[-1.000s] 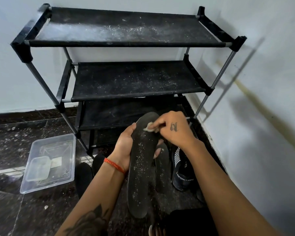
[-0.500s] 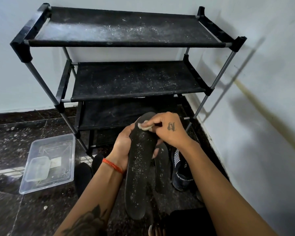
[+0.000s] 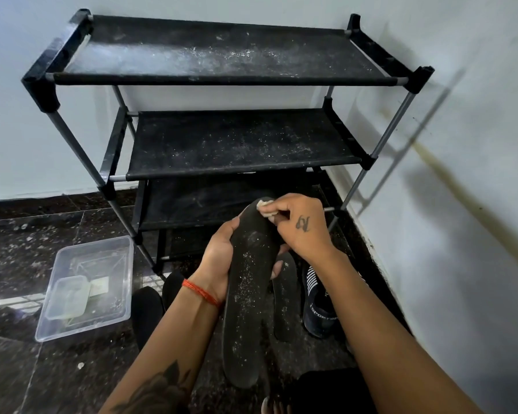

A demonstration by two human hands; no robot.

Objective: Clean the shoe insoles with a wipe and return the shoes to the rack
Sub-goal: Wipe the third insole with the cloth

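Left hand (image 3: 219, 261) gripped the insole (image 3: 247, 297) at mid-length, fingers curled behind it; right hand (image 3: 299, 228) pinched the wipe (image 3: 263, 208) against its far tip, before the rack (image 3: 222, 73). Risk: wipe small and bunched, liable to slip and spread grit; insole could flex under pressure. Against the earlier frame, the wipe had moved up to the tip

Insole (image 3: 245, 309): we saw it black, dust-speckled, held lengthwise, toe end up | Wipe (image 3: 265, 208): small, whitish, crumpled, pressed on that toe end | Second insole (image 3: 284, 297): flat on the floor, just beside a dark shoe (image 3: 319, 303) | Rack (image 3: 222, 76): black, dusty, shelves bare, against the wall.
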